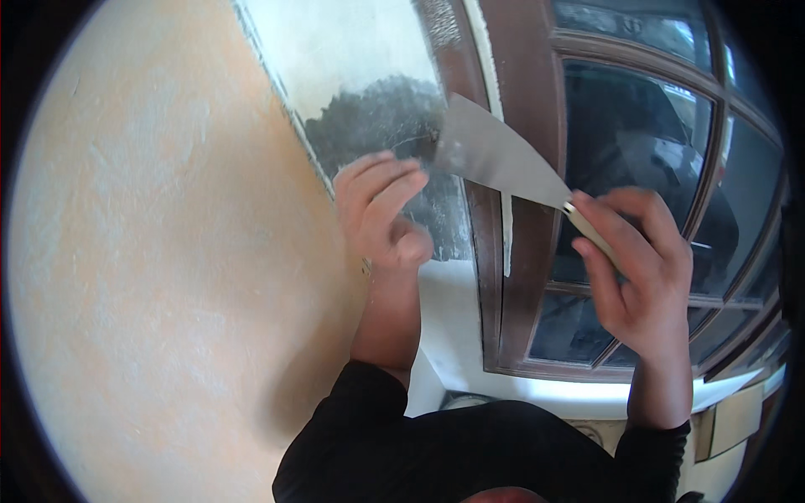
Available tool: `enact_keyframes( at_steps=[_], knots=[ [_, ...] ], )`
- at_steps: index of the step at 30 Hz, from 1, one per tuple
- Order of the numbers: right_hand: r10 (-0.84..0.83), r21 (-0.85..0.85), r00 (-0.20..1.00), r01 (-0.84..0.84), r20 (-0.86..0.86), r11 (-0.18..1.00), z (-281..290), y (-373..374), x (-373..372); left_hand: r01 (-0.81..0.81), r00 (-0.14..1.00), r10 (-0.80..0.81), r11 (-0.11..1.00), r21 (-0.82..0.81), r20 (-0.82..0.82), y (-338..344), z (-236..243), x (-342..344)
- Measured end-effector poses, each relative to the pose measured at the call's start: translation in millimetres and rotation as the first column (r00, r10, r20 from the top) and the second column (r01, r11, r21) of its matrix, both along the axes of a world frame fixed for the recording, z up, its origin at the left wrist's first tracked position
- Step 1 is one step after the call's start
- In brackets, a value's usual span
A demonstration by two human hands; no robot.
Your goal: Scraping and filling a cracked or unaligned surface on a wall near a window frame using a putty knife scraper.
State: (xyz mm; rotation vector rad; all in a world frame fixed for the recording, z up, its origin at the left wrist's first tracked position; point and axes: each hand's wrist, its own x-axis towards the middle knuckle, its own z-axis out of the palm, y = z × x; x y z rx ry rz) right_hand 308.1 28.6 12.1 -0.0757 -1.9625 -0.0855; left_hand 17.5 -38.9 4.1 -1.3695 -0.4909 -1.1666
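Far left of the window frame point(520, 251): peach-orange wall point(168, 268), blotchy, plain. Closer to the frame, up top: white plastered strip point(335, 50), with a dark grey wet patch point(377, 117) in its lower part, running down toward the frame's left edge.

Just left of the frame: left hand point(381, 210), raised, fingers curled loosely, fingertips point(394, 163) resting on the grey patch beside the blade's wide edge. Holding nothing; half-closed, not gripping. Black sleeve point(369, 419) below it.

Crossing the frame's left post: putty knife point(495, 155), wide metal blade smeared grey, wide edge pressed at the grey patch, narrow end pointing down-right over the frame. Blade tilted, touching the wall at its upper-left corner.

In front of the frame's glass panes point(637, 126): right hand point(641, 268), wrapped tight around the knife's pale handle point(591, 235), thumb along it, fingers closed over it. Handle mostly hidden in the fist.

Frame itself: dark brown wood, curved bars, white paint streak point(506, 235) down the left post. Below the frame: white sill point(587, 394).
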Motion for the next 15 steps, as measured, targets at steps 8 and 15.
enact_keyframes(
  at_steps=[8, 15],
  knots=[
    [-0.070, -0.010, 0.997, 0.070, 0.017, 0.998, 7, -20, -25, -0.156, 0.983, 0.165, 0.982, 0.109, -0.080, 47, 11, -1],
    [-0.159, -0.109, 0.987, 0.158, -0.004, 0.981, 0, -51, -44, -0.074, 0.996, 0.063, 0.977, -0.198, -0.063, 42, 11, -3]
  ],
)
